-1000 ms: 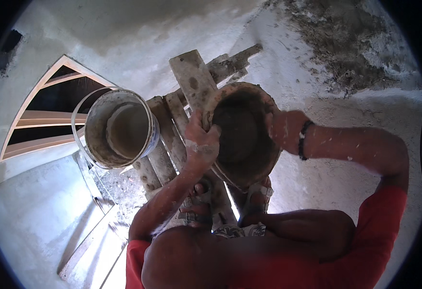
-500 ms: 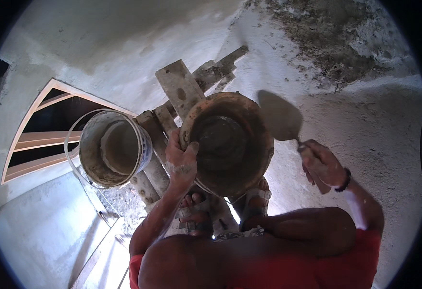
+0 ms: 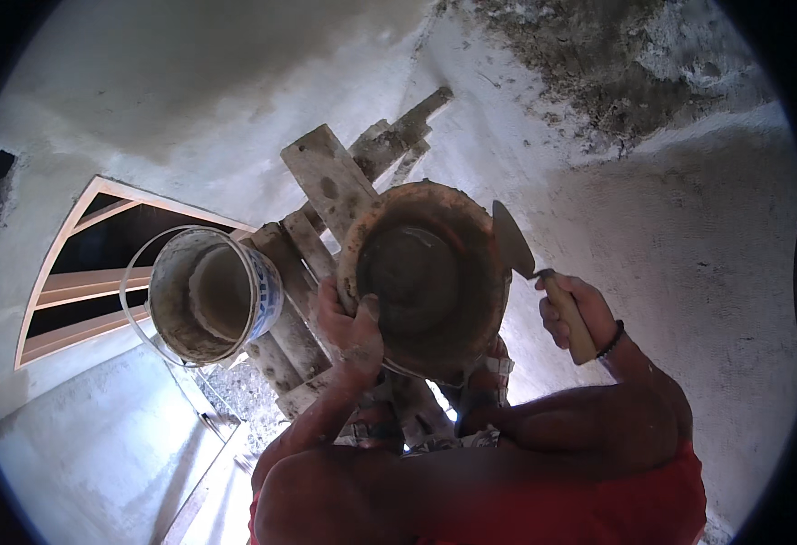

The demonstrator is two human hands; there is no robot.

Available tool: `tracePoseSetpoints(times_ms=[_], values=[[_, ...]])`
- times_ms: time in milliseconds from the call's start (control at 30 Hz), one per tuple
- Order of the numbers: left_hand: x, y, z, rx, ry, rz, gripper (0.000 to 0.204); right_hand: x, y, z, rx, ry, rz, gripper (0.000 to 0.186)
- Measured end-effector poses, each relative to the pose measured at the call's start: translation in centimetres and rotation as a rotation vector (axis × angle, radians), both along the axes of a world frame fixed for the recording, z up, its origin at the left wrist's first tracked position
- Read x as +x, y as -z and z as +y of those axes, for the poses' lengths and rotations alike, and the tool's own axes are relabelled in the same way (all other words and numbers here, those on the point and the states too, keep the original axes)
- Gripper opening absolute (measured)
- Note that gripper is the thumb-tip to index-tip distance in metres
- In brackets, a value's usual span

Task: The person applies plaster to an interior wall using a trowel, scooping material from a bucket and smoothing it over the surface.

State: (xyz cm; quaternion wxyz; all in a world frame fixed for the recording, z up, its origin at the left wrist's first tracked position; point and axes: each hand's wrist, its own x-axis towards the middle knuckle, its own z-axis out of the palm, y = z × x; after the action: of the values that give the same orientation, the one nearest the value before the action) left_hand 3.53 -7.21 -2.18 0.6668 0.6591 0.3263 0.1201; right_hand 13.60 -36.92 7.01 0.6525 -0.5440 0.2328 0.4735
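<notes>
My left hand [image 3: 351, 329] grips the near left rim of a round, mortar-caked bucket [image 3: 487, 318], its thumb hooked over the edge. Wet grey mortar [image 3: 409, 272] lies at the bottom of that bucket. In my right hand [image 3: 583, 313] is a trowel [image 3: 511, 243], my fingers wrapped round its wooden handle. The trowel's blade points up and away, turned nearly edge-on, at the bucket's right rim; I cannot tell whether it touches. To the left stands a white bucket [image 3: 269, 292] with a raised wire handle and greyish water or slurry inside.
Rough planks [image 3: 328, 177] lie under the buckets and my sandalled feet. A wood-framed opening [image 3: 99, 272] is in the wall on the left. Plastered wall [image 3: 671, 236] rises at the right, with a dark rough patch [image 3: 589, 64] at the top. Bright floor shows below, at the lower left.
My right hand has moved left with the trowel, and the blade has turned from broad face to nearly edge-on at the bucket's rim. My left hand keeps its grip on the rim.
</notes>
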Motion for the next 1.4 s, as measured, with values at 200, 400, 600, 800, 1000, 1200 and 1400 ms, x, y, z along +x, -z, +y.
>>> tracePoseSetpoints(times_ms=[200,400,600,800,1000,1200,1400], values=[[0.3,-1.0,0.1,0.02,0.081,-0.001,0.036,6.0,0.3,3.6,-0.022,-0.269,-0.125,0.035],[1.5,-1.8,0.7,0.102,0.098,-0.022,0.031,8.5,-2.3,8.3,-0.08,-0.68,-0.266,0.036],[1.7,1.7,2.6,-0.175,0.062,-0.158,0.03,6.2,-6.0,7.7,-0.372,-1.56,-1.31,0.028],[2.3,1.5,1.9,-0.168,0.103,-0.161,0.035,8.1,0.9,7.4,-0.655,-1.706,-1.718,0.021],[2.5,1.1,1.4,-0.075,0.149,-0.149,0.036,6.4,3.3,11.5,-0.688,-2.069,-1.3,0.018],[2.6,-0.6,1.0,-0.014,0.191,-0.106,0.038,6.1,1.8,12.4,-0.487,-2.216,-0.88,0.027],[2.9,0.9,1.1,0.014,0.161,-0.198,0.033,5.0,0.3,13.4,-0.299,-1.673,-0.289,0.041]])
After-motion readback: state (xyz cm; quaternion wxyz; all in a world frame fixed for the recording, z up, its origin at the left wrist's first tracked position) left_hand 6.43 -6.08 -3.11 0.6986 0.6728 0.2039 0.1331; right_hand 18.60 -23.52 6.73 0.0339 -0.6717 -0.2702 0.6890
